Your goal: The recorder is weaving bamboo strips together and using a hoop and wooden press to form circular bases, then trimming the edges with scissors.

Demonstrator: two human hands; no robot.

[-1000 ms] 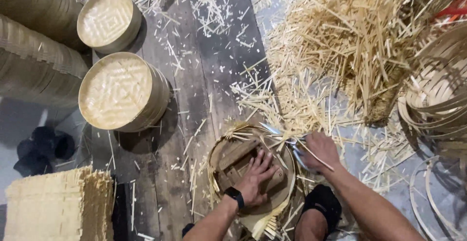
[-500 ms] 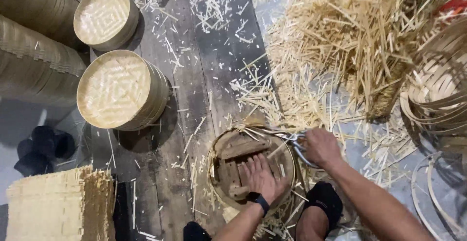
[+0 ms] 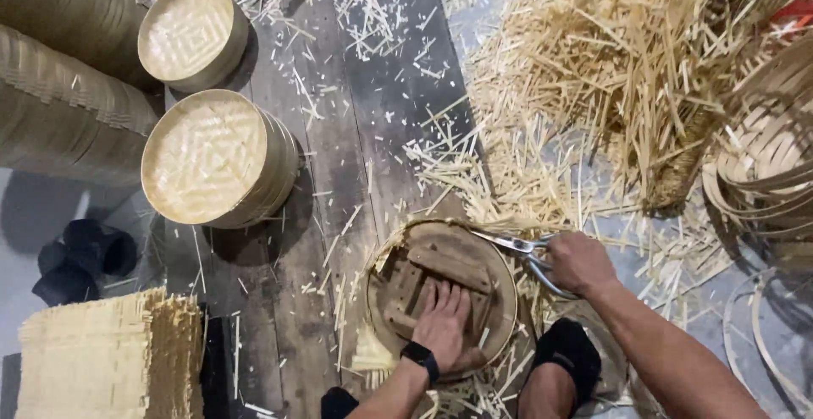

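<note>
Dark, worn matt wood in the slatted round form (image 3: 440, 279) under the left hand (image 3: 442, 322), ringed by a pale bamboo band. Shiny bare metal on the shears (image 3: 517, 245) in the right hand (image 3: 578, 262). Rough grey weathered planks for the floor (image 3: 339, 131), strewn with dry, pale bamboo splinters (image 3: 610, 72); finely woven matt bamboo on the round lids (image 3: 207, 161).

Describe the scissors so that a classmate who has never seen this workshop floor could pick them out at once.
Start at the big straw-coloured heap of bamboo offcuts and drop to the round frame under the left hand. The scissors lie across its upper right rim in the right hand, the only shiny metal thing there.
</note>
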